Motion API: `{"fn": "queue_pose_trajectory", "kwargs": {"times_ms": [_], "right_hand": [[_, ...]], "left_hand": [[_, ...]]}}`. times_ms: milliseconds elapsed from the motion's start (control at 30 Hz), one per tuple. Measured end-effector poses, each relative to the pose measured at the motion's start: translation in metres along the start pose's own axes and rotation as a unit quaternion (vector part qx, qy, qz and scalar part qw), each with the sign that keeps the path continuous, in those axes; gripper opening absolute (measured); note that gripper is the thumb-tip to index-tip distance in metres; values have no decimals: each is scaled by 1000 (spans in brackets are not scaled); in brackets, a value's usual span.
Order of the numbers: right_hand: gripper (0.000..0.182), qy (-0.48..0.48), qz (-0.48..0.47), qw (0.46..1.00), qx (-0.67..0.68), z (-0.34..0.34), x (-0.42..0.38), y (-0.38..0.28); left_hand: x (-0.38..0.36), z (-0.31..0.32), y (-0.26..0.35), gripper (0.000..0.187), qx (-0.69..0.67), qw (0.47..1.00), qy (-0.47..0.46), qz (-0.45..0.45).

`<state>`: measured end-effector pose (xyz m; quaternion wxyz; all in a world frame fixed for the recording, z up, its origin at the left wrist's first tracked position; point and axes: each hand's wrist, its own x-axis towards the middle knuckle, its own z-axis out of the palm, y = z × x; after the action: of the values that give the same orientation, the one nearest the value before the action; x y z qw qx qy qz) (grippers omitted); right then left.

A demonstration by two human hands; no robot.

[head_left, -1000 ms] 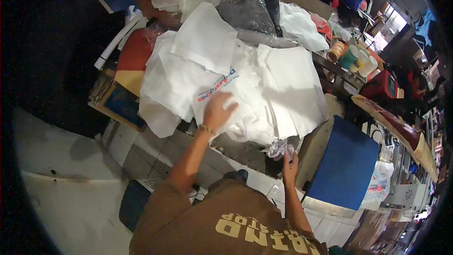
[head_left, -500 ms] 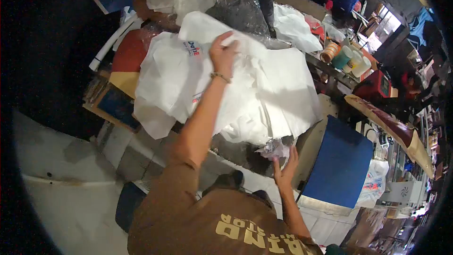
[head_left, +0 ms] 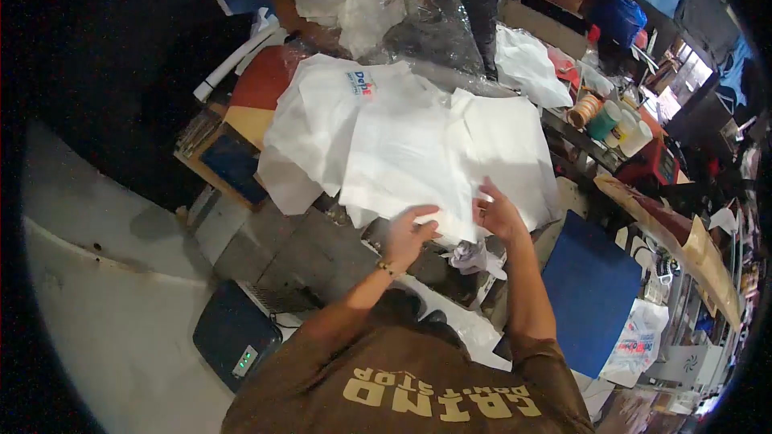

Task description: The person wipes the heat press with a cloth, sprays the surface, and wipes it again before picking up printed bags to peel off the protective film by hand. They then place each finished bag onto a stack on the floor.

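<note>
A pile of white sheets (head_left: pixel 503 141), soft and cloth-like, covers the work surface in front of me. The uppermost one (head_left: pixel 402 153) lies flat with its lower edge towards me. My left hand (head_left: pixel 408 239), with a bracelet at the wrist, has fingers and thumb closed around that lower edge. At the sheet's lower right corner, my right hand (head_left: pixel 500 213) is open, its fingers apart and slightly bent. On the left side lies a white sheet with blue and red print (head_left: pixel 362 83). Crumpled pale material (head_left: pixel 476 259) sits just below my hands.
A blue panel (head_left: pixel 591 293) stands at the right. Clear plastic wrap (head_left: pixel 434 24) lies behind the pile. Thread cones and jars (head_left: pixel 607 120) line the back right. Framed screens (head_left: pixel 229 165) lean at the left, and a dark scale-like device (head_left: pixel 233 337) sits below.
My left hand has come down from the top of the pile to the near edge, and the top sheet now lies flat. My right hand has moved up from the crumpled material.
</note>
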<state>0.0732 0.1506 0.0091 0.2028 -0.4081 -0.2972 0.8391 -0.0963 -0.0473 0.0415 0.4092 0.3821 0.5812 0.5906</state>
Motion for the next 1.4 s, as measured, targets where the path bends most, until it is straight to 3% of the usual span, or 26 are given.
{"fn": "queue_pose_trajectory", "kwargs": {"times_ms": [67,100,133,200,267,333,400,433,467,500,600,633,667,733,800,933,967,1000,1067,1133,1167,1233,1267,1300,1333,1400], "right_hand": [[78,-8,9,995,-101,44,-7,-1],[79,23,-65,991,-112,57,-6,4],[81,56,-139,981,-122,66,-4,7],[80,4,-179,979,-99,70,-5,-6],[78,18,-435,834,-339,68,-9,-40],[77,96,-350,859,-361,86,-75,-95],[77,145,-599,685,-389,28,-72,-120],[77,91,-582,753,-293,30,-84,-126],[77,34,-557,807,-194,33,-99,-130],[77,39,-557,805,-199,21,-97,-126],[80,130,-409,869,-247,-78,-36,-86],[80,329,-226,719,-569,-151,4,-79],[78,301,-238,824,-417,-152,19,-48],[78,242,-275,806,-466,-194,46,-12],[79,273,-262,816,-438,-165,36,-5],[83,276,-255,834,-404,-83,-12,-24],[83,290,-255,833,-395,-83,-11,-25],[83,272,-247,864,-344,-86,-9,-24],[83,268,-244,888,-284,-93,-11,-24],[85,311,-276,831,-370,-91,-17,-18],[85,328,-279,826,-363,-90,-17,-19],[83,482,-352,540,-593,-83,-15,-7],[83,495,-349,534,-590,-75,-17,-6],[82,422,-347,757,-360,-64,-21,-2],[85,300,-312,897,-90,-51,-27,4],[93,138,-228,942,202,-1,-67,15]], "left_hand": [[-4,-8,15,38,-143,989,33,-10],[-6,-11,16,41,-173,984,41,-19],[-10,-15,18,41,-173,984,40,-21],[-19,-30,22,42,-89,994,-19,-59],[-21,-55,-7,45,-25,998,-49,15],[-12,-83,-29,47,44,992,-81,87],[-3,-104,-40,52,148,977,-46,147],[2,-106,-29,52,144,977,-52,148],[8,-103,-7,51,301,926,30,228],[16,-103,6,50,445,837,112,298],[51,-118,-11,36,510,784,109,337],[56,-126,-17,36,508,784,110,339],[62,-138,-22,32,500,818,62,278],[71,-159,-9,29,490,845,10,216],[84,-175,45,28,545,828,-17,129],[167,-221,121,25,547,771,105,310],[175,-219,163,25,545,785,116,271],[205,-232,172,27,518,758,136,373],[186,-205,240,27,501,755,113,407],[171,-180,262,29,423,710,91,556],[166,-164,257,29,410,711,80,565],[140,-140,240,30,411,730,-23,545],[135,-132,221,31,407,714,-65,566],[131,-121,196,31,425,711,-86,553],[124,-111,174,31,424,718,-130,537],[112,-99,120,31,417,719,-226,508]]}}
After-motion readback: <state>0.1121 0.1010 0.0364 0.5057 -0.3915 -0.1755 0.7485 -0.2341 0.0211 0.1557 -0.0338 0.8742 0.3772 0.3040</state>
